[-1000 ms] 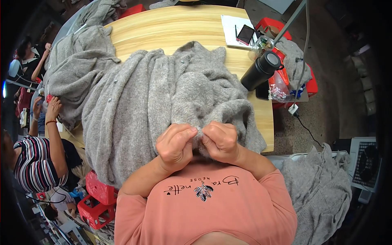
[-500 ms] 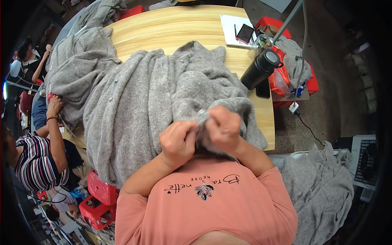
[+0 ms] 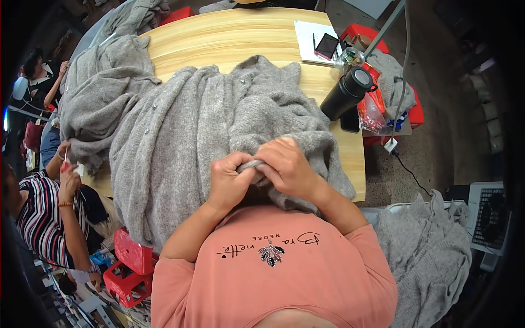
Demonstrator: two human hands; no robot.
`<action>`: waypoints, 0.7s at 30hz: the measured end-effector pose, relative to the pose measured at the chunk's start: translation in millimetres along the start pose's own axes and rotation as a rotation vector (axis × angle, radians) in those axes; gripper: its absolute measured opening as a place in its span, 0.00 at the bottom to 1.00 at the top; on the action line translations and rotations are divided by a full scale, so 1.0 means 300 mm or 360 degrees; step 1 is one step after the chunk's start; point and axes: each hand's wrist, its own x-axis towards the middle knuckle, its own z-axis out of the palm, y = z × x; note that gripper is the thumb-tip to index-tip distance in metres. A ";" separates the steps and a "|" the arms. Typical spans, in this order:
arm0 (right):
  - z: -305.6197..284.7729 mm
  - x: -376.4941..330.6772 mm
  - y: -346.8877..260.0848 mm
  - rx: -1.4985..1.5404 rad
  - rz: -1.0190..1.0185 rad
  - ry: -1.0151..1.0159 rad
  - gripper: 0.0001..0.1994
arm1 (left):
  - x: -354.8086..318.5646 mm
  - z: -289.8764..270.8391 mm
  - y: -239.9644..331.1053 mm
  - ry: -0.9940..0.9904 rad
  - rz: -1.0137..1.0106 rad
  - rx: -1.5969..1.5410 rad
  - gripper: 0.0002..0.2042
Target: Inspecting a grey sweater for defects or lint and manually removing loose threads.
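Note:
A grey knitted cardigan with several shiny buttons lies spread in folds over the table's near side. Close to my chest, my left hand pinches a rolled edge of the knit between thumb and fingers. My right hand grips the same edge just to the right, its fingers closed over the top. A short strip of grey fabric shows between the two hands. Whether a needle or thread is in my fingers cannot be made out.
On the wooden table, a black flask stands right, near a dark phone, with paper behind. More grey knitwear hangs at lower right. Red stools and a person in stripes are at left.
My right hand has come down from a blurred, raised position and now grips the edge beside my left hand. The striped person's hands have come together around a red-handled tool.

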 end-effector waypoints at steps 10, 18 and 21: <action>0.040 -0.032 0.041 0.0425 0.0203 -0.0036 0.04 | -0.005 0.001 -0.007 -0.0215 -0.0134 -0.0221 0.02; -0.131 -0.131 0.000 0.0115 0.0891 -0.0253 0.09 | 0.061 -0.056 -0.028 0.0003 -0.0394 -0.0745 0.02; -0.027 -0.237 0.019 0.0033 0.0863 -0.0209 0.16 | 0.077 -0.045 -0.037 0.0009 -0.0389 -0.0855 0.02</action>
